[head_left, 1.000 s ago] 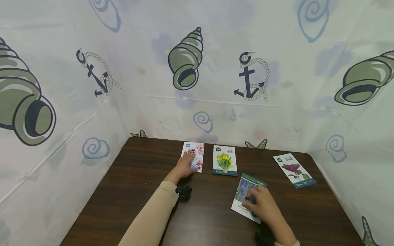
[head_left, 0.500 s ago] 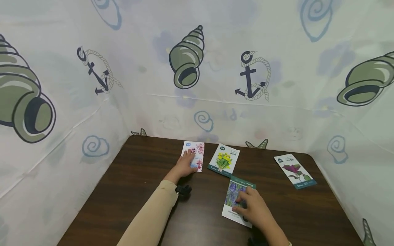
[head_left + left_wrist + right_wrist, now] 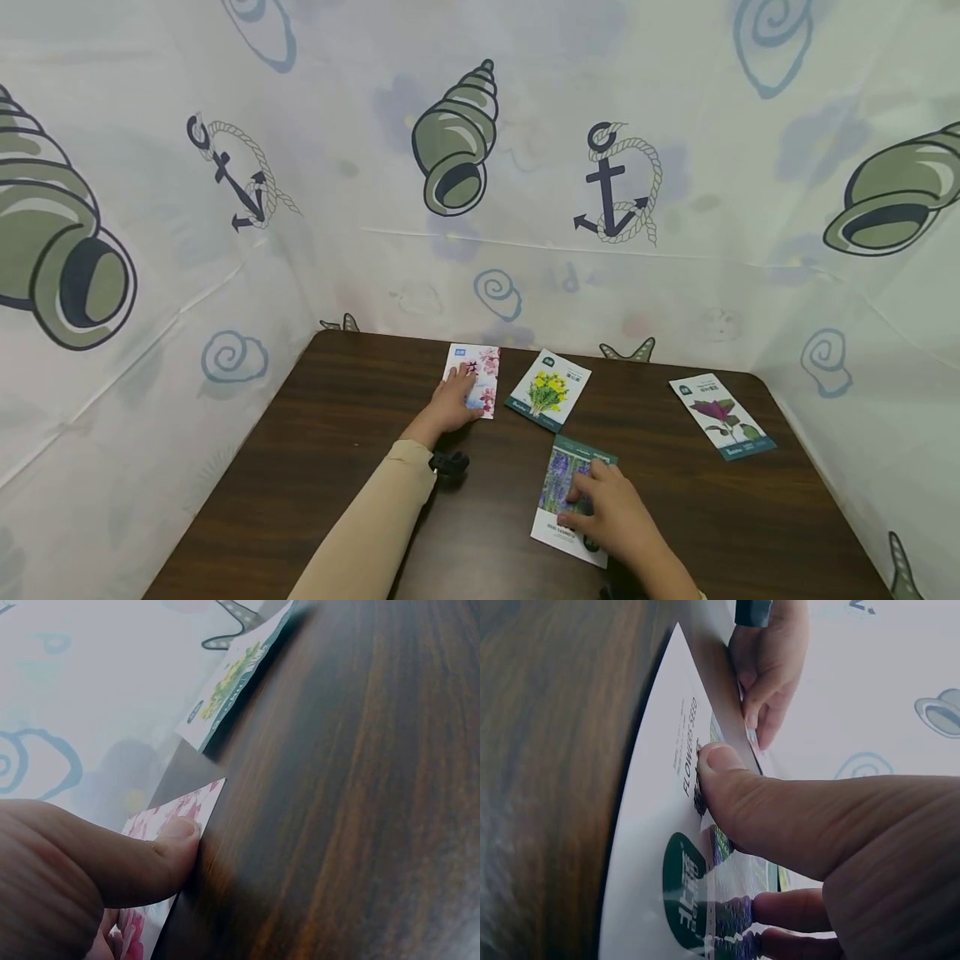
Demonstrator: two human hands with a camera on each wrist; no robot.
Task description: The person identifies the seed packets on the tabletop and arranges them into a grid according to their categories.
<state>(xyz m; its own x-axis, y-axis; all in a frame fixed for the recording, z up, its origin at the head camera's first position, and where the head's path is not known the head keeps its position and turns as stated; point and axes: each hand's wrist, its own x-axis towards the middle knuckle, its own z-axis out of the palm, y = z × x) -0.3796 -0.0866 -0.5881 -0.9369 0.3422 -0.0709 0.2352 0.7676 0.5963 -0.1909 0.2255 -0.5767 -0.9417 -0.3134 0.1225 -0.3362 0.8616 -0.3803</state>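
Thumb and fingers apart, a person's right hand (image 3: 615,512) rests on a purple-flower packet (image 3: 555,493) at center, masking its right side; the left hand (image 3: 450,402), fingers extended, hides part of a pink-blossom packet (image 3: 487,383). Whether the yellow-flower packet (image 3: 549,390) touches the purple-flower packet is unclear. Beyond bare wood, a magenta-flower packet (image 3: 722,418) lies near the right edge of the table (image 3: 300,467), below shell-print walls (image 3: 345,275).

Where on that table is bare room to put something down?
The table is bare left of the left hand and sleeve, right of the right hand, and between the yellow-flower packet and far-right packet. Crowded: the pink-flower packet and lavender packet, close by the yellow-flower one.
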